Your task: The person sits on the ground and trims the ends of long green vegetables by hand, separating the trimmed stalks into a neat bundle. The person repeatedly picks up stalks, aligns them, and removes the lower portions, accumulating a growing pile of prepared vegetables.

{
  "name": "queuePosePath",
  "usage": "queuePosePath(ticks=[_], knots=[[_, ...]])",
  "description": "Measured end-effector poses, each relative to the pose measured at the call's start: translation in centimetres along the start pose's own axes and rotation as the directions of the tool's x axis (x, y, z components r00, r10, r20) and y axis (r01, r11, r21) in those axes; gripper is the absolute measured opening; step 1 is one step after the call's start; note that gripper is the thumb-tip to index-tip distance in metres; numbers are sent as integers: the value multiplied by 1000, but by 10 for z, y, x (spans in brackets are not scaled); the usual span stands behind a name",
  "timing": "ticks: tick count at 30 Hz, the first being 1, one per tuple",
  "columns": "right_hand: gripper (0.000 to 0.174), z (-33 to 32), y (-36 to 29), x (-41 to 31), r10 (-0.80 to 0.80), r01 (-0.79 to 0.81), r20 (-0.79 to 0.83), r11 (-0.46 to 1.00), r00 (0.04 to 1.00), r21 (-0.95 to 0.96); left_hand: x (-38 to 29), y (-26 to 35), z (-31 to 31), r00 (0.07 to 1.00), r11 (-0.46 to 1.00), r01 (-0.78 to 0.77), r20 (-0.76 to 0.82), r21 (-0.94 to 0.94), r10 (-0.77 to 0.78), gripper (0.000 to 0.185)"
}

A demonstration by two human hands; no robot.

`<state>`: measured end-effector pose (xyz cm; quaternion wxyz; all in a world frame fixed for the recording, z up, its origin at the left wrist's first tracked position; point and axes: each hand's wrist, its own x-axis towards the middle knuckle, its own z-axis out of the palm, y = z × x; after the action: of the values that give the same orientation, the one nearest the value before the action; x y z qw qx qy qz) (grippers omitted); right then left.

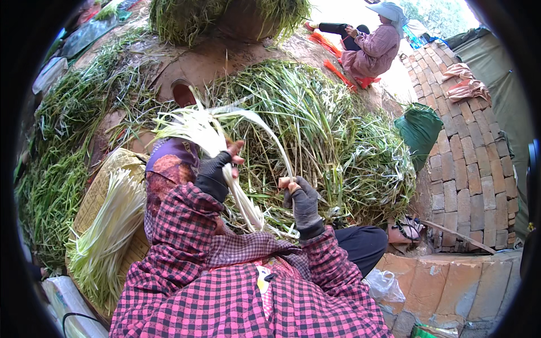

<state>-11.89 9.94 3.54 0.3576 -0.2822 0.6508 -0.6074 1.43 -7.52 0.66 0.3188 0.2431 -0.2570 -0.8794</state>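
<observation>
My left hand [216, 171], in a dark fingerless glove, is closed around a bundle of pale blanched garlic-like stalks [192, 129]. Their yellow-green leaf ends fan out beyond the hand, and the white lower ends point back towards my lap. In my right hand [303, 202], also gloved with bare fingertips, a single long white stalk [277, 141] is pinched near one end; it arches up and left towards the bundle. Beneath and beyond both hands spreads a heap of loose green leaves and stalks [291, 105]. On my left, a pile of cleaned pale stalks [110, 236] lies on a yellow woven surface [122, 162].
More green leaves [63, 177] cover the ground at far left. A seated person [372, 50] is at the upper right beside red-orange strips [338, 74]. A green sack [419, 129] stands by the brick paving [465, 169]. A clear plastic bag [384, 285] lies at lower right.
</observation>
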Motion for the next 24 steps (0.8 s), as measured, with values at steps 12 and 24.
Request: queuePosePath(ticks=[12, 24], knots=[[33, -13, 39, 136, 146, -299, -269, 254, 952, -920, 11, -3, -4, 993, 962, -93, -96, -256, 70, 21], [12, -52, 1, 36, 226, -180, 55, 883, 973, -433, 5, -5, -2, 997, 983, 39, 74, -179, -27, 20]])
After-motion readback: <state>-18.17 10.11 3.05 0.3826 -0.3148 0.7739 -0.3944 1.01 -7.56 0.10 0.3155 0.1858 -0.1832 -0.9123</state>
